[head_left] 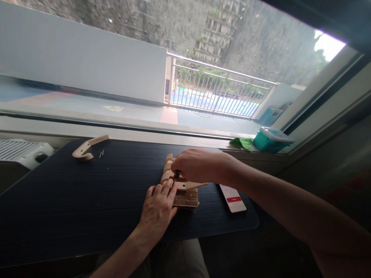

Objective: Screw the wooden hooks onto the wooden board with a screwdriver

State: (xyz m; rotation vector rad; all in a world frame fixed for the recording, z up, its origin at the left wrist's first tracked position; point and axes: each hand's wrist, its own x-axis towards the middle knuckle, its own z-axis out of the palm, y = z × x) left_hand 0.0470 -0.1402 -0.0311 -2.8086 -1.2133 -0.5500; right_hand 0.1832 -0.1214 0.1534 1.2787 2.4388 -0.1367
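Observation:
My right hand (193,164) is closed round the dark handle of a screwdriver (176,175), its tip pointing down between the wooden pieces. Under it lies a wooden board (187,202) with a row of pale curved wooden hooks. My left hand (159,202) grips the nearest wooden hook (189,186) and the board's left side, fingers close to the screwdriver tip. A dark screw hole shows in that hook. My right hand hides part of the hooks behind. A loose wooden hook (87,147) lies at the table's far left, with a few small screws (101,154) beside it.
The dark table (116,208) has a rounded right corner. A lit phone (233,199) lies right of the board. On the window sill stand a teal box with a clear lid (271,139) and a green cloth (241,143). A white appliance (27,152) is at the left.

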